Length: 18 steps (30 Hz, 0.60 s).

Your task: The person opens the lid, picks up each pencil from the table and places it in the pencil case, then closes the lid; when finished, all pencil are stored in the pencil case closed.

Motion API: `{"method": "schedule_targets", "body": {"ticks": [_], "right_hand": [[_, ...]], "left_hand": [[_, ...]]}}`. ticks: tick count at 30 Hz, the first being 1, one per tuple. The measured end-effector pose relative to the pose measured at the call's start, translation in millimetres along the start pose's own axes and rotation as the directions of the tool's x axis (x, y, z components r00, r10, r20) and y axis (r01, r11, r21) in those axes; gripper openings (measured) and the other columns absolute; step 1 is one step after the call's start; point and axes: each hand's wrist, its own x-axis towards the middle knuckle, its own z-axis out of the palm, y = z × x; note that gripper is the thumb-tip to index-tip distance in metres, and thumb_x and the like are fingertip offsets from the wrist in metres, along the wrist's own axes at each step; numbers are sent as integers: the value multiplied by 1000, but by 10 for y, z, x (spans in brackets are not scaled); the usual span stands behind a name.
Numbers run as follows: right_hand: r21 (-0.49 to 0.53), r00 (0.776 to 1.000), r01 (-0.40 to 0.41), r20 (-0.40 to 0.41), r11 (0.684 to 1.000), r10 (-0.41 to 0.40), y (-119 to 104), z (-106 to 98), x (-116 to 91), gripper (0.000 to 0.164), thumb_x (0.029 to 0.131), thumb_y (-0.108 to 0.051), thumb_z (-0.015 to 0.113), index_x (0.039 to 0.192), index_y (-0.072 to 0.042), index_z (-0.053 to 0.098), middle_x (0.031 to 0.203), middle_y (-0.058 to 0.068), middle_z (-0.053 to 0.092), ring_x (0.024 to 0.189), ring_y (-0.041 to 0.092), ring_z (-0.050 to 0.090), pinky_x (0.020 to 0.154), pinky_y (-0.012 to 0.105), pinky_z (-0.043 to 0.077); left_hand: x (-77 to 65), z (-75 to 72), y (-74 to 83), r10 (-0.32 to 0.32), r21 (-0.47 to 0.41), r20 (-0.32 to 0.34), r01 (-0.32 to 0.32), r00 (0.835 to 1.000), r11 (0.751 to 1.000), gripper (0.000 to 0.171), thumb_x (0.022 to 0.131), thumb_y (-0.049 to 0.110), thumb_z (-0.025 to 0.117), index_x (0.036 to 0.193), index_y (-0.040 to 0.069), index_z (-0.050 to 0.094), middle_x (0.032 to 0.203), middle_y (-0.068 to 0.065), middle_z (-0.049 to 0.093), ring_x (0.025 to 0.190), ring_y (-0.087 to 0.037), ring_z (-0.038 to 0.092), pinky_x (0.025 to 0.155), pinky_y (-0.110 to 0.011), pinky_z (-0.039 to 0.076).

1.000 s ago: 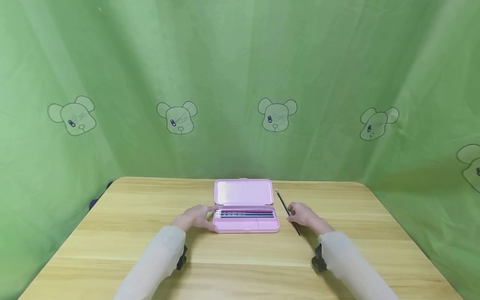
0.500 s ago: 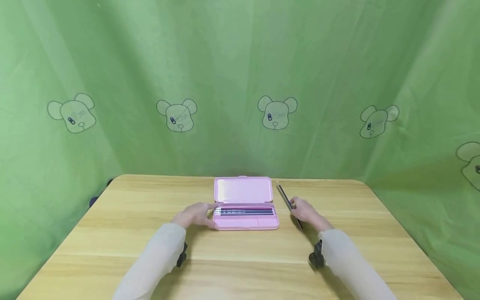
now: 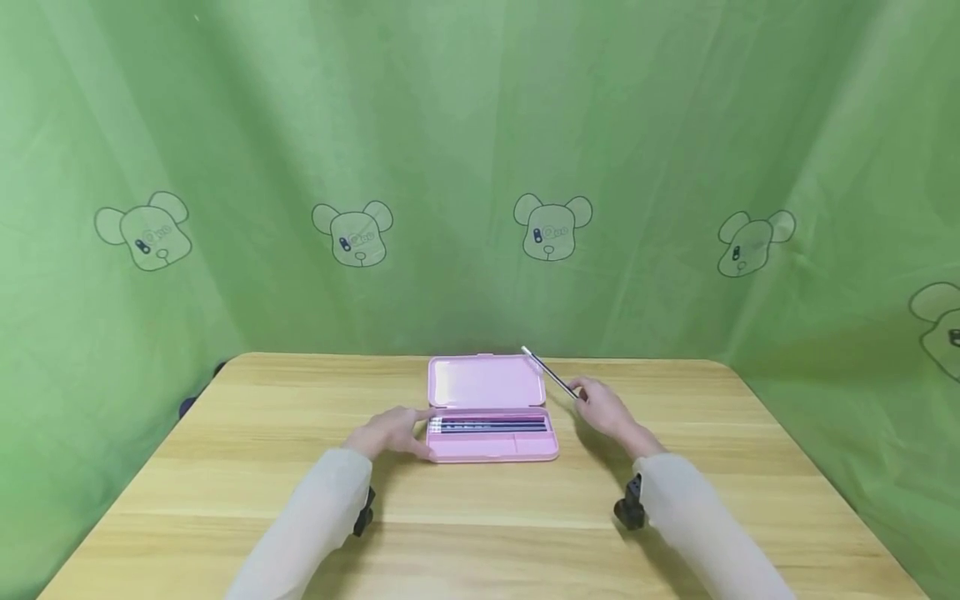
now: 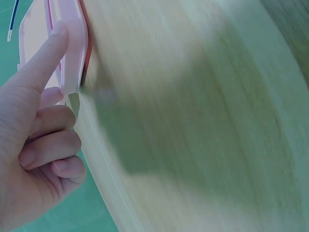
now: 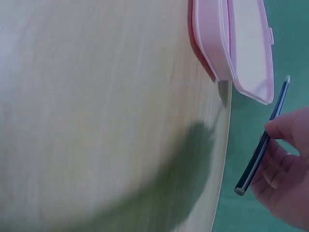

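A pink pencil case lies open in the middle of the wooden table, its lid folded back flat. Several dark pencils lie in its rear tray. My left hand rests at the case's left end, forefinger straight along its edge, the other fingers curled under. My right hand pinches a dark pencil just right of the lid, lifted off the table and slanting up toward the lid's far right corner. In the right wrist view the pencil sits between thumb and fingers.
Green cloth with bear prints hangs close behind and on both sides of the table. The table's rounded far corners meet the cloth. Black wrist mounts sit on both sleeves.
My right hand has lifted the pencil off the table and swung it left and up toward the lid's right corner. The left hand stays at the case's left end.
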Motion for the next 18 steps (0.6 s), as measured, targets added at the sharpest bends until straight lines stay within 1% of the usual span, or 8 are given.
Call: {"method": "schedule_targets", "body": {"ticks": [3,6,8,10,12,13,14,18], "right_hand": [[9,998,56,-3,998,-56,-49,48,25,29,80,5,52,109,5,58,81,12,57,74,23,53,68,39,48],[-11,988,153,22,988,-153,-109,113,45,24,82,3,56,105,2,61,84,11,58,78,23,54,71,40,49],[-52,970,242,51,969,-239,-159,161,61,22,81,3,58,102,0,62,86,10,60,79,23,55,73,41,50],[-95,942,331,83,939,-324,-215,207,80,19,81,3,59,98,-2,63,87,11,61,81,25,57,75,42,50],[-140,918,393,118,909,-379,-279,252,100,19,80,4,59,97,-3,64,88,9,61,83,24,58,78,41,50],[-158,907,418,134,895,-400,-314,272,110,20,80,5,58,97,-3,64,88,9,61,83,25,58,78,41,50],[-171,902,428,150,887,-406,-348,295,122,20,80,5,58,98,-3,64,87,9,61,83,24,58,78,40,51],[-200,898,429,201,881,-392,-470,390,162,23,80,5,58,100,-4,65,85,5,58,81,21,57,77,37,50]], "left_hand": [[0,-2,-7,3,-2,-4,-3,1000,1000,88,63,48,77,138,22,41,131,-23,47,114,-32,51,89,-45,47],[-2,-7,-7,1,-8,0,-1,1000,1000,87,64,48,77,138,22,41,132,-23,47,115,-33,50,90,-45,46],[1,-9,-5,3,-14,2,-3,1000,1000,87,64,47,77,139,21,40,133,-22,46,117,-33,49,91,-46,46],[6,-11,-4,5,-16,0,-5,1000,1000,87,64,46,78,139,21,40,133,-22,46,118,-35,48,91,-47,45],[11,-13,-3,10,-16,-2,-10,1000,1000,87,64,46,78,139,21,40,133,-22,46,119,-35,47,91,-47,45],[14,-13,-2,10,-15,-3,-10,1000,1000,87,64,45,78,139,21,40,133,-21,46,119,-35,47,92,-47,45],[16,-13,0,12,-13,-5,-12,1000,1000,87,64,45,78,138,21,41,133,-22,46,119,-35,48,91,-47,45],[21,-6,8,18,0,-12,-18,1000,1000,86,62,45,79,137,21,43,131,-21,49,117,-34,49,91,-47,45]]}}
